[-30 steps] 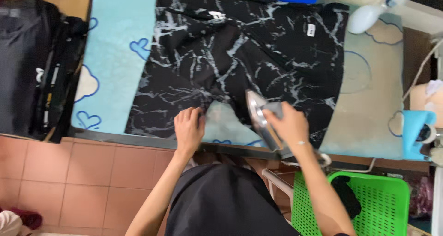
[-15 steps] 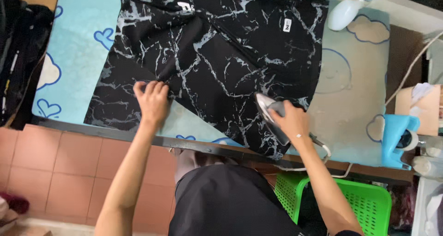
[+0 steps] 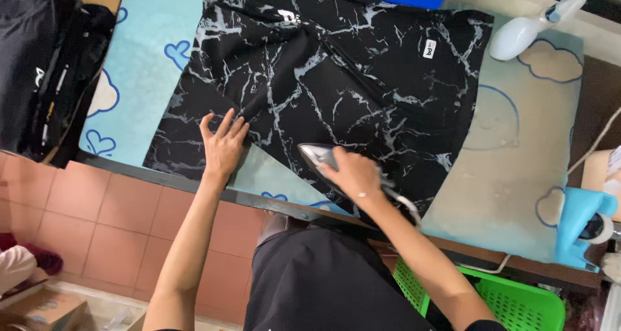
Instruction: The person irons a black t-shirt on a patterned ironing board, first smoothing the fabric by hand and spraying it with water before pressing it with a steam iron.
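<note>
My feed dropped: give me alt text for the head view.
Right hand grips an iron on black marble-print shorts; left hand presses the cloth flat. The shorts lie on a light blue padded board above a tiled floor.

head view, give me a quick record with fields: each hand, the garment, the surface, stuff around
left hand: flat, fingers spread, pressing the shorts near their lower edge
right hand: gripping the iron, which rests on the shorts
shorts: black with white marble pattern, spread flat
board cover: light blue with heart and cloud prints
left of board: dark clothes pile
lower right: green basket
floor: reddish tiles
</note>
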